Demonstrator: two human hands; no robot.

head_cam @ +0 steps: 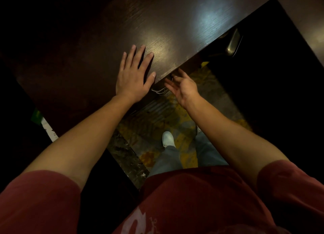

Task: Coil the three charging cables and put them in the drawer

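My left hand (pixel 134 74) lies flat, fingers spread, on the dark wooden desk top (pixel 98 46) close to its front edge. Just below that edge, my right hand (pixel 183 86) hovers with fingers apart next to the metal drawer handle (pixel 158 90). Neither hand holds anything. The drawer front sits flush under the desk top, mostly in shadow. No charging cable is visible anywhere in this view.
A second metal handle (pixel 232 42) shows under the desk edge at the upper right. Patterned carpet (pixel 154 114) lies below, with my white shoe (pixel 168 139) on it. A dark cabinet side (pixel 263 72) stands to the right. The scene is dim.
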